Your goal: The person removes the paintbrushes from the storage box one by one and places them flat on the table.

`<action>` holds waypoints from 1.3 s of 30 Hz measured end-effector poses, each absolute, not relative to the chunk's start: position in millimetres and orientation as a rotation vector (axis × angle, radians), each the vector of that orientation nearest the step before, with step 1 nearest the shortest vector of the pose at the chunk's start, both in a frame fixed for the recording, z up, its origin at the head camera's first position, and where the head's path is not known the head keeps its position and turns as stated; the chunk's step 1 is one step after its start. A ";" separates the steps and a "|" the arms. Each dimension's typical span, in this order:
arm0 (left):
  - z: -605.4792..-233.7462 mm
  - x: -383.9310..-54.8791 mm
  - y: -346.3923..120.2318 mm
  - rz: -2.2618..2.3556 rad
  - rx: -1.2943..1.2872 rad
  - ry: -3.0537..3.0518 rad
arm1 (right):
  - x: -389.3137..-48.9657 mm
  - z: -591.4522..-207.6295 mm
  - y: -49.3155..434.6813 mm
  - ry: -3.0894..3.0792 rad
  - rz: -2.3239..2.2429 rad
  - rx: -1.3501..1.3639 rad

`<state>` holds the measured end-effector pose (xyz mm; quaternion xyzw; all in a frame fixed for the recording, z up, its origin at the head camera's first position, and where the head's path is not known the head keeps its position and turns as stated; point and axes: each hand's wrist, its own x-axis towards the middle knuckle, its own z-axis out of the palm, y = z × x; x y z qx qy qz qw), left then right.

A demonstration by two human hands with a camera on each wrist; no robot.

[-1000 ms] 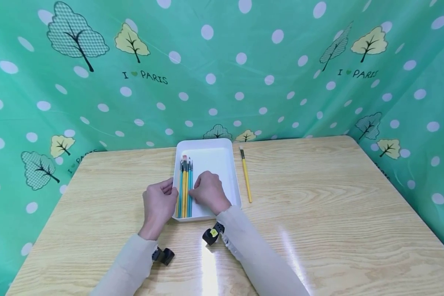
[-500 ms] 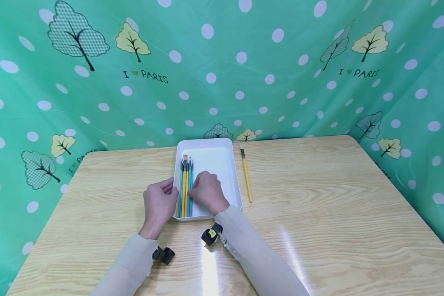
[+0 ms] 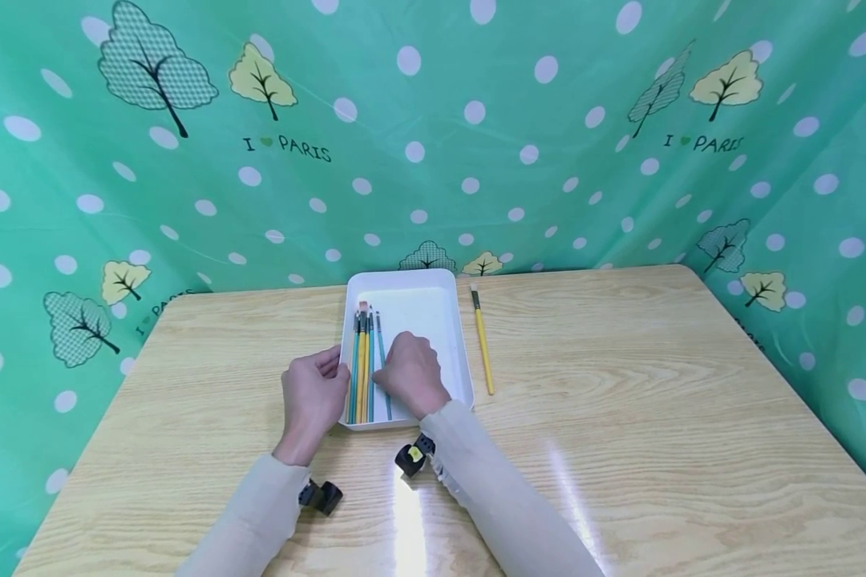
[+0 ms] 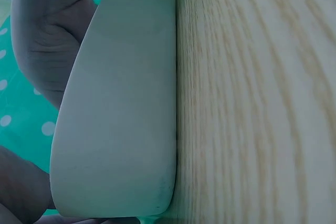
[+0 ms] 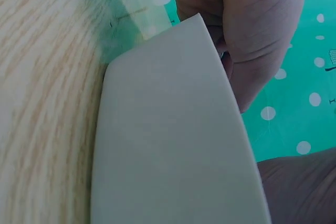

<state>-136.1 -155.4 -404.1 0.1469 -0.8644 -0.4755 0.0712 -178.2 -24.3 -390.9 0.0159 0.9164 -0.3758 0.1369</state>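
A white tray holds several paintbrushes, yellow and teal, lying side by side along its left wall. My left hand grips the tray's left rim, thumb on the inner side; the tray's outer wall fills much of the left wrist view. Inside the tray, my right hand pinches a thin teal paintbrush, which lies slightly tilted and apart from the others. The fingertips are partly hidden in the head view. In the right wrist view, the tray wall covers part of the right hand.
A yellow paintbrush with a pale tip lies on the wooden table, just right of the tray. Behind the table hangs a green dotted curtain with tree prints.
The thin teal paintbrush has shifted right, away from the bundle, its lower end swinging out most, under my right hand. The left hand stays on the tray rim.
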 end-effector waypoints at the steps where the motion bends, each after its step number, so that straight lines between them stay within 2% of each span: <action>1: -403.9 -136.1 -155.1 -1.430 0.442 -2.598 | -178.2 -390.8 -24.1 2.666 -1.077 0.051; 13: -403.3 -136.1 -154.7 -1.436 0.450 -2.606 | -182.1 -392.0 -20.0 2.774 -0.944 0.064; 39: -402.1 -135.2 -154.4 -1.449 0.467 -2.596 | -203.1 -381.6 17.1 2.235 -1.433 0.050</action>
